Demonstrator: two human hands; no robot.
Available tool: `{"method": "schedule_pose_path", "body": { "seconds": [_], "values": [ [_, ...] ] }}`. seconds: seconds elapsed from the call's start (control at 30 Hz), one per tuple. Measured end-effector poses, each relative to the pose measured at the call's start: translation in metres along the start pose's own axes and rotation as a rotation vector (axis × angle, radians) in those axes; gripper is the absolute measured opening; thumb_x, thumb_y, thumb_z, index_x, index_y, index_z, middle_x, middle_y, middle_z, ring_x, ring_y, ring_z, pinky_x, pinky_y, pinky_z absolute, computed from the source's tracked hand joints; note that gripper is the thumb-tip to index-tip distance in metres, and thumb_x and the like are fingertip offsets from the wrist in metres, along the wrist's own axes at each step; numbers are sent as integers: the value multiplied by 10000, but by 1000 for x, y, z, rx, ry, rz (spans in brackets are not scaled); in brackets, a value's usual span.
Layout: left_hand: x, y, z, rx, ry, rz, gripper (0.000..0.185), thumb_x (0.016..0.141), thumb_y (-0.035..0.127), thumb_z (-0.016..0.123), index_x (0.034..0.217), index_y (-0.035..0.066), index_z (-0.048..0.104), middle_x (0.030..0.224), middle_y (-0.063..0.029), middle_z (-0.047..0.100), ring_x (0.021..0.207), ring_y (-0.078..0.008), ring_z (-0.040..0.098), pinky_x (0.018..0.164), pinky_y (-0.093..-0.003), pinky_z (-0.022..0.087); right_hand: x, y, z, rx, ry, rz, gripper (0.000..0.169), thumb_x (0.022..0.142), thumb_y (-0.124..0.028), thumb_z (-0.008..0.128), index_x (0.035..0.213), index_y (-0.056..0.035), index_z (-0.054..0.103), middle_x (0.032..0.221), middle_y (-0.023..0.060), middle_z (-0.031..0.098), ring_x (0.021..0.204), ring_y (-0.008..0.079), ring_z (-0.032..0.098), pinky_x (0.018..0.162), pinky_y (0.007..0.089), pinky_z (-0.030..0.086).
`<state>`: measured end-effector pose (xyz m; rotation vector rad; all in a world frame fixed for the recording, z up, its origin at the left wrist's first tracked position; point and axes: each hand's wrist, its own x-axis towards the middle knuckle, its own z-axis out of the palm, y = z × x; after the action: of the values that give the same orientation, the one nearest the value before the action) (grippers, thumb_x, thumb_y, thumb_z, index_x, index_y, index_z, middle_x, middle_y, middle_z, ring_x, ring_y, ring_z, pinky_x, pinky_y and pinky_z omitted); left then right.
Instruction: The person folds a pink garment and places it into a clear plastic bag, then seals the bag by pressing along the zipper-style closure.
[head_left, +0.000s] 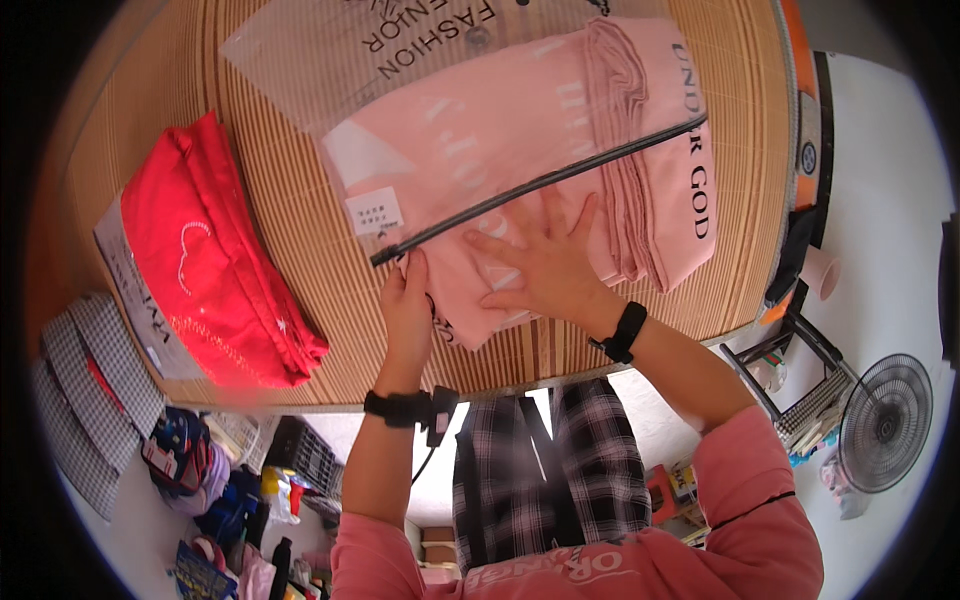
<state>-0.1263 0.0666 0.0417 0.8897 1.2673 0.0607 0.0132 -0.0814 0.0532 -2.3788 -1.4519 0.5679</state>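
Observation:
Pink folded clothing (465, 165) bearing dark lettering lies on a striped bamboo-like mat (300, 247), partly inside a translucent zip bag (300, 67) whose dark zip strip (540, 182) crosses the cloth. My left hand (409, 300) pinches the bag's edge near the lower left end of the strip, thumb and fingers together. Spread flat, my right hand (551, 262) presses on the pink cloth just below the strip. Off to the left, a red folded garment (217, 262) rests on another printed bag (150, 300).
A checkered cloth (97, 397) hangs at the far left beside bags and a black crate (304, 454) on the floor. Right of the mat are a black stool frame (787, 360), a fan (885, 424) and a pink bin (820, 274).

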Motion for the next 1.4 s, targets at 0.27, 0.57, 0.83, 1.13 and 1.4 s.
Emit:
{"method": "schedule_pose_path", "body": {
  "seconds": [0.27, 0.57, 0.83, 1.13, 1.4],
  "values": [
    [9, -7, -20, -227, -203, -159, 391, 950, 357, 508, 1184, 44, 527, 1034, -12, 593, 885, -113, 548, 785, -232, 422, -8, -26, 22, 331, -80, -217, 680, 774, -445, 632, 1365, -166, 447, 1462, 93, 345, 1392, 275, 233, 1015, 730, 71],
    [9, -4, -16, 199, -48, 29, 392, 978, 329, 478, 1183, -1, 533, 1053, -54, 593, 944, -107, 542, 809, -239, 446, 9, -31, 28, 161, -64, -322, 738, 766, -567, 570, 1394, -213, 411, 1509, -2, 278, 1423, 291, 143, 1025, 727, 77],
    [25, -8, -20, -173, -145, -122, 345, 947, 247, 541, 1192, 5, 531, 1101, -62, 608, 972, -138, 585, 808, -252, 472, 10, -23, 38, 79, -29, -362, 678, 748, -624, 533, 1358, -346, 433, 1520, -26, 245, 1428, 289, 118, 1014, 754, 72],
    [30, -1, -29, -197, -222, -168, 305, 918, 228, 586, 1142, 22, 579, 1056, -44, 635, 958, -118, 600, 823, -246, 469, 0, -29, 32, 254, 37, -308, 541, 759, -443, 650, 1231, -203, 541, 1378, 80, 425, 1289, 304, 360, 1026, 620, 254],
    [23, -17, -12, -206, 42, 39, 305, 869, 223, 664, 1076, 10, 590, 1003, -35, 632, 892, -104, 586, 776, -223, 460, -50, -103, 34, 1983, -712, 1082, 296, 888, -249, 644, 1072, -30, 566, 1020, 53, 592, 901, 146, 593, 834, 318, 508]
  ]
}}
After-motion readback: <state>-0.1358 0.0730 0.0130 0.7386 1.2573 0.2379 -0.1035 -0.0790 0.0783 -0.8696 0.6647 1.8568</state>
